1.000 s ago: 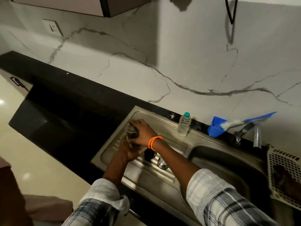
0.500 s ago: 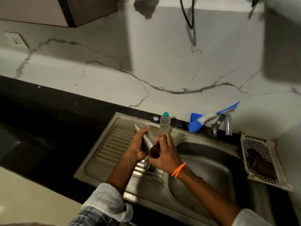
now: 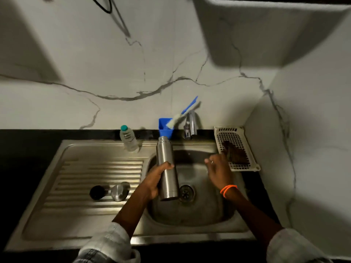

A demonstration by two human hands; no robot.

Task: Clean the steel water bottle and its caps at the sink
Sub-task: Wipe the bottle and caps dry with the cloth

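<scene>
My left hand (image 3: 153,179) grips the steel bottle (image 3: 167,169) over the basin at frame centre, both caps (image 3: 110,191) off on the drainboard, lower left. My right hand (image 3: 218,169), fingers loose, nears the scrubber basket (image 3: 235,147); next, I judge, scrubbing.

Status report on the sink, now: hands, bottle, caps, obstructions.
Left hand grips steel bottle over basin. Right hand open, reaching toward basket. Two caps on drainboard. Nothing blocking tap.

brushed steel bottle (image 3: 167,168) — glossy steel sink (image 3: 95,168)
</scene>
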